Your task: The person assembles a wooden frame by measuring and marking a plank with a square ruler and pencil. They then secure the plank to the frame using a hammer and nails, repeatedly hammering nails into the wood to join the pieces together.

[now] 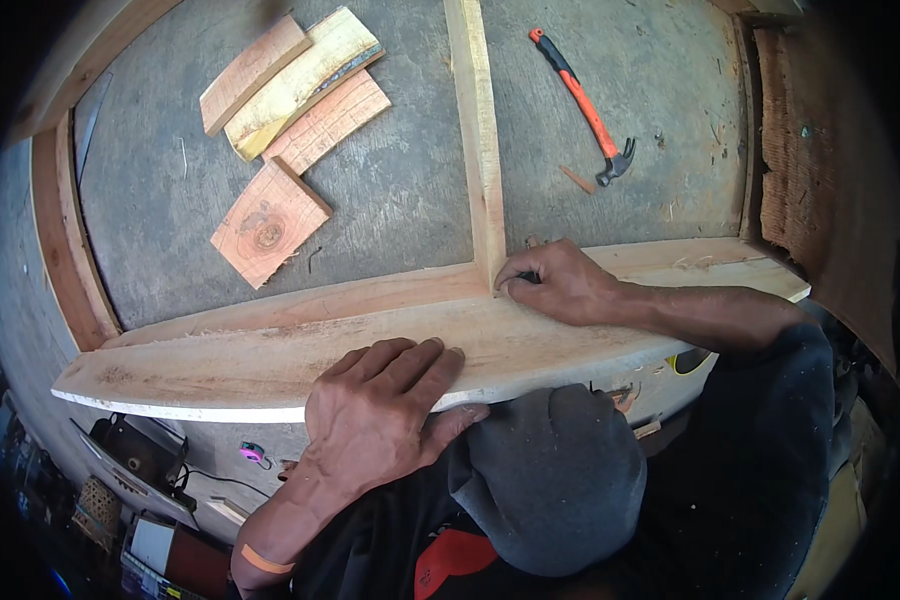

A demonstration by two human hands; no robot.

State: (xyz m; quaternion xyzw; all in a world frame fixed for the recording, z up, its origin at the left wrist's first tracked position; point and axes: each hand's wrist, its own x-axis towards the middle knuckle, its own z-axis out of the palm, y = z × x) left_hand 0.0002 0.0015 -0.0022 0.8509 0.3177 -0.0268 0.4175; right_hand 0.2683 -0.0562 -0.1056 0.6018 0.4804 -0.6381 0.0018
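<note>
A pale wooden board (220,360) runs across in front of me, along the near side of a wooden frame. My left hand (375,415) lies on it with the fingers stretched flat and the thumb over its near edge. My right hand (567,285) is closed in a pinch at the spot where a wooden crosspiece (482,150) meets the near side of the frame. Whatever is between its thumb and finger, if anything, is too small to make out. The right forearm rests over the board's right part.
A claw hammer (588,110) with an orange and black handle lies on the grey sheet beyond, beside a wood sliver (576,180). Several wood offcuts (270,225) lie left of the crosspiece. Below the board are a pink tape measure (254,454) and a dark power tool (135,455).
</note>
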